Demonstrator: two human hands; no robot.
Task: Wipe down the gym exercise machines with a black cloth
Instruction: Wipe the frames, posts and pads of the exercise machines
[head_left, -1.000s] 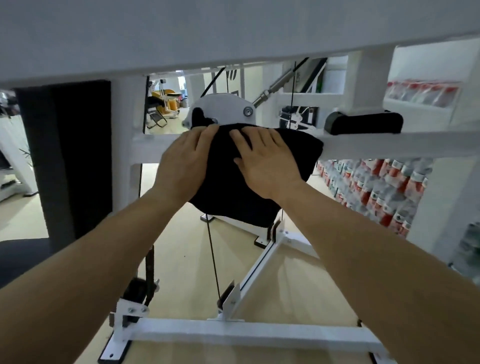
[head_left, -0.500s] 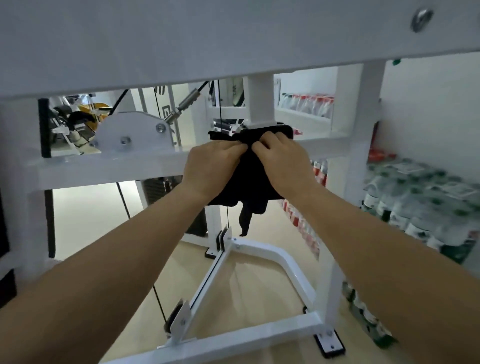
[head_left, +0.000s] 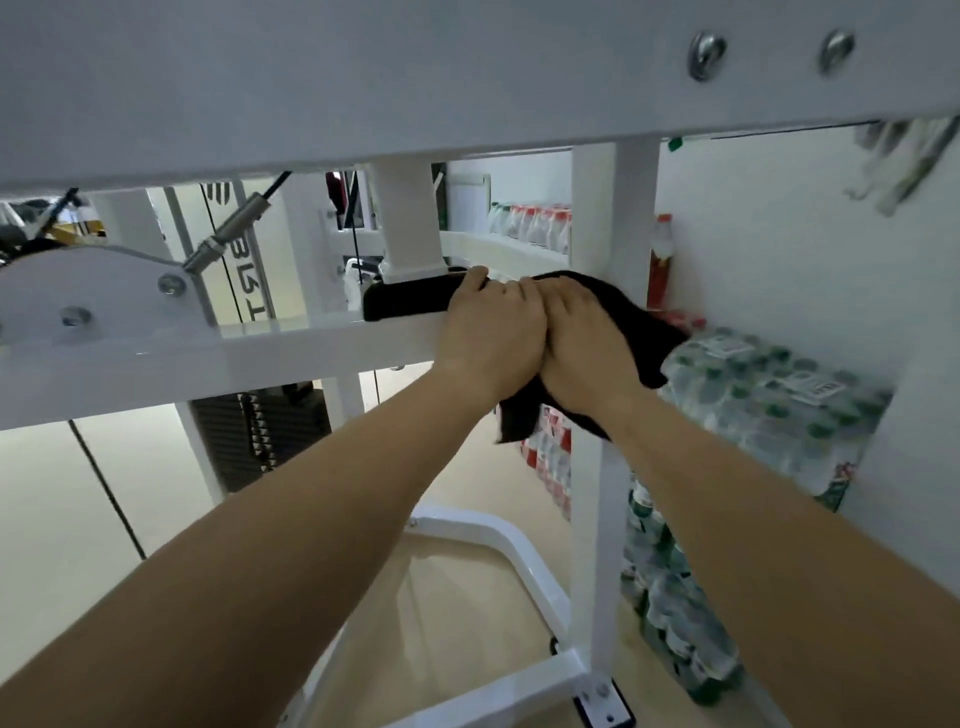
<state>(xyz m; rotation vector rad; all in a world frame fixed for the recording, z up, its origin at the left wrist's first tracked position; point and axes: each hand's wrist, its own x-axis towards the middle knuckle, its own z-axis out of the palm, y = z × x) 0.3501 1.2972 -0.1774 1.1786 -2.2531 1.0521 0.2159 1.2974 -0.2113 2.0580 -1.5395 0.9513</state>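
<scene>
A black cloth (head_left: 636, 325) lies bunched over the right end of the white horizontal bar (head_left: 291, 351) of the gym machine, close to a white upright post (head_left: 595, 208). My left hand (head_left: 491, 330) and my right hand (head_left: 587, 345) sit side by side on the bar, both with fingers curled over the cloth. Part of the cloth hangs below the bar under my hands. A black rubber pad (head_left: 405, 301) sits on the bar just left of my left hand, whose fingertips touch its end.
A wide white beam (head_left: 467, 67) spans the top of the view. A cable and pulley plate (head_left: 93, 296) stand at the left, a black weight stack (head_left: 260, 431) below. Shrink-wrapped packs of water bottles (head_left: 769, 400) are stacked at the right, against the wall.
Both hands slid the cloth rightward along the bar, past the black pad toward the upright post. They went from lying flat on the spread cloth to gripping it bunched.
</scene>
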